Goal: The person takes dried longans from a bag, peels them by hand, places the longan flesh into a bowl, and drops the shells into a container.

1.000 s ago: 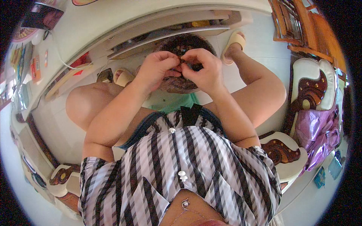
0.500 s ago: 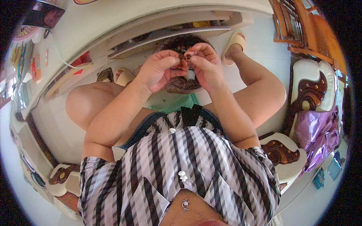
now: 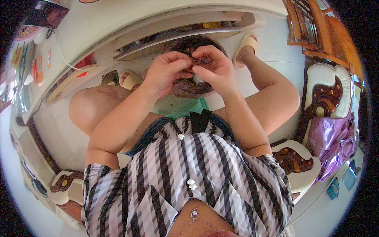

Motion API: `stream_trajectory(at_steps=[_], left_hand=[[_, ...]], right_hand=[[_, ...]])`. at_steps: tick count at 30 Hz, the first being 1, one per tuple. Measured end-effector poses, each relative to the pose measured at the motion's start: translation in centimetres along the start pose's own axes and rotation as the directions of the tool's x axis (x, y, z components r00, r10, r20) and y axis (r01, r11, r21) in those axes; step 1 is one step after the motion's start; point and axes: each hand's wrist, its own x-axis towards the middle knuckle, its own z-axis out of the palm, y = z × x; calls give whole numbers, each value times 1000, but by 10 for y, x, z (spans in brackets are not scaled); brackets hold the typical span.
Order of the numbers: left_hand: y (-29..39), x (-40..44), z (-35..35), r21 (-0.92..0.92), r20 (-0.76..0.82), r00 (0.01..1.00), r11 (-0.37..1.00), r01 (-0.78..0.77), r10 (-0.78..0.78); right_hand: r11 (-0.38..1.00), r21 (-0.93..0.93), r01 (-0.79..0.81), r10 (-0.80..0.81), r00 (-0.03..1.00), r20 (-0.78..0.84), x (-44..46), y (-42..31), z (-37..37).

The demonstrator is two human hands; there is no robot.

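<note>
My left hand (image 3: 167, 73) is closed in a pinch, thumb and forefinger meeting on something small and dark that I cannot make out. Close on its right, my right hand (image 3: 217, 73) curls thumb and forefinger toward the same spot; whatever they hold is hidden. Both hands are above a round, dark brownish container (image 3: 185, 94) between my knees. A pale grey cylindrical object (image 3: 198, 80) shows in it just under my right thumb. Other dark contents are mostly covered by my hands. Green material (image 3: 181, 107) lies below the container, toward my body.
A white table (image 3: 158, 12) with an open drawer (image 3: 177, 37) stands ahead of me. On its left part are a dark-screened device (image 3: 46, 15) and an orange packet (image 3: 38, 69). A purple shiny cloth (image 3: 331, 138) hangs on a carved chair (image 3: 327, 93) at right.
My right thumb and forefinger have spread farther apart from their earlier pinch. My left hand stays nearly in place, its fingers shifted slightly.
</note>
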Motion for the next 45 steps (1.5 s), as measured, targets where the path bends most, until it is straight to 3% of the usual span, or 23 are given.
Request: stream_trajectory(at_steps=[2, 5, 8, 11, 14, 17, 20, 25, 28, 32, 35, 37, 40, 45], left_hand=[[0, 0, 0, 47, -11, 1000, 999, -17, 18], [0, 1, -4, 57, 11, 1000, 998, -9, 8], [1, 1, -3, -14, 19, 1000, 1000, 20, -20], [5, 0, -1, -106, 17, 999, 993, 52, -51], [5, 2, -2, -183, 22, 997, 980, 83, -80], [4, 3, -6, -196, 52, 995, 977, 89, -81], [3, 3, -7, -173, 58, 995, 981, 86, -77], [5, 1, 0, -155, 8, 998, 986, 65, -64], [2, 0, 6, 140, 1, 992, 982, -127, 128], [0, 2, -1, 294, -2, 984, 941, -169, 177], [4, -1, 3, 383, -3, 980, 906, -182, 198], [5, -1, 3, 416, 8, 975, 886, -204, 220], [8, -9, 13, 680, 50, 942, 680, -274, 331], [-2, -7, 8, 712, 93, 926, 625, -319, 367]], right_hand=[[981, -192, -20, 8, 998, -63, -1, 3, 2], [978, -200, -52, 35, 996, -87, -1, 1, 1], [990, 60, -129, 135, 985, -112, 2, 3, -5], [988, 104, -118, 128, 987, -93, 5, 7, -11], [958, 202, -204, 233, 963, -133, 7, -2, -7], [971, 114, -210, 216, 975, -49, 5, 1, -10], [955, -265, -131, 122, 991, -50, 2, -3, -5], [941, -325, -89, 52, 991, -122, 1, 5, -4], [922, -381, -63, 8, 990, -143, 0, 3, -3], [888, -460, 15, -55, 996, -75, 2, 3, -8], [913, -396, -97, 60, 993, -106, 2, 5, -10], [876, -482, -33, 1, 998, -65, 3, 1, -10], [829, -559, 0, -3, 1000, -4, 3, -2, -11], [750, -660, -25, 51, 998, 21, 2, -9, -7]])
